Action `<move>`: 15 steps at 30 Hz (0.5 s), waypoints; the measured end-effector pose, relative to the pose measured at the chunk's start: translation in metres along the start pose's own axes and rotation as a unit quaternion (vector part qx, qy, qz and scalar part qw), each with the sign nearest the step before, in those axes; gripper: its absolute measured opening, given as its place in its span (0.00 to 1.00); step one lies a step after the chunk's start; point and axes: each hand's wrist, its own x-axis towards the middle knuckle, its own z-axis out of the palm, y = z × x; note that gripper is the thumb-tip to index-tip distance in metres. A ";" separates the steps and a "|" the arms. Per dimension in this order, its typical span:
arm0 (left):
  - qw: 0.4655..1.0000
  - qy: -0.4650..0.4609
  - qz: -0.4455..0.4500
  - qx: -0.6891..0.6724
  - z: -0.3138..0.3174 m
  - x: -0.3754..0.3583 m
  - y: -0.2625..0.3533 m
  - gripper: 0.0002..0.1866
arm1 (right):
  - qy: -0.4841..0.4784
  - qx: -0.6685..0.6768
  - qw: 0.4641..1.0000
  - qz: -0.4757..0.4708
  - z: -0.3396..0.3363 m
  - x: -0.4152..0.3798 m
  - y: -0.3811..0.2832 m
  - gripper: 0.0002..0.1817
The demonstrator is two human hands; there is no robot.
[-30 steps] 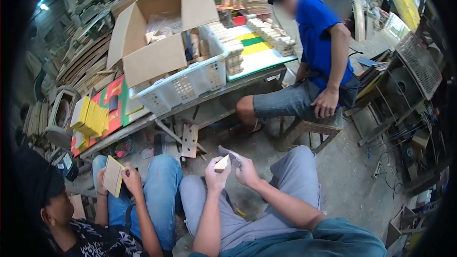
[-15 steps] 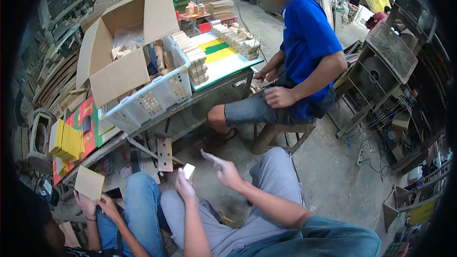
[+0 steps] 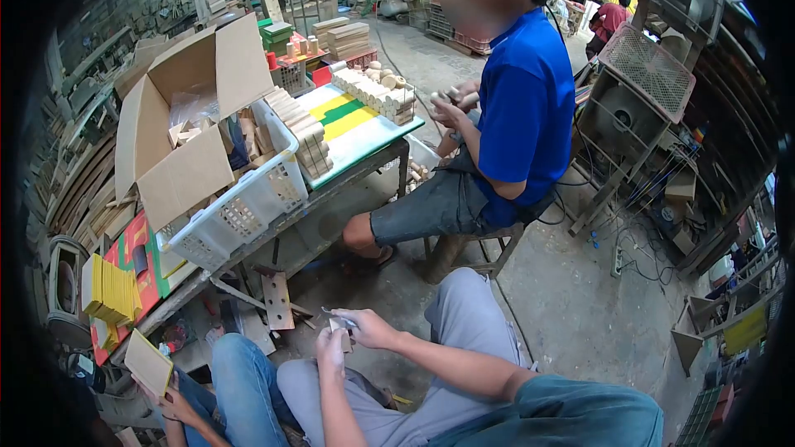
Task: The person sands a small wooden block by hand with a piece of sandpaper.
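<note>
Above my lap, my left hand [image 3: 330,353] is closed around a small pale wooden block [image 3: 345,342], which is partly covered by the fingers. My right hand [image 3: 373,329] meets it from the right, its fingers closed on a thin grey sheet [image 3: 338,315] that looks like sandpaper. The sheet lies against the top of the block or just over it; the exact contact is too small to tell.
Left of me, a neighbour's hand holds a square wooden board [image 3: 149,364]. A bench carries a white plastic crate [image 3: 240,228], a cardboard box [image 3: 186,170], yellow-edged boards [image 3: 112,290] and stacked wooden pieces [image 3: 302,136]. A person in blue [image 3: 526,108] sits opposite.
My right hand has come left and down from an outstretched pose to the block in my left hand. The person opposite has raised both hands, holding small wooden pieces. The view has shifted.
</note>
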 end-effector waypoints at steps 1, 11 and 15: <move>0.999 -0.003 -0.026 -0.030 -0.001 0.001 -0.001 0.05 | 0.016 0.016 0.999 0.032 -0.002 0.001 -0.003 0.21; 0.954 0.024 0.296 0.040 0.015 0.028 0.296 0.13 | 0.190 -0.055 0.976 -0.093 -0.137 0.166 -0.178 0.24; 0.849 -0.070 0.522 0.049 0.034 -0.036 0.425 0.08 | 0.214 0.053 0.934 -0.280 -0.199 0.168 -0.332 0.21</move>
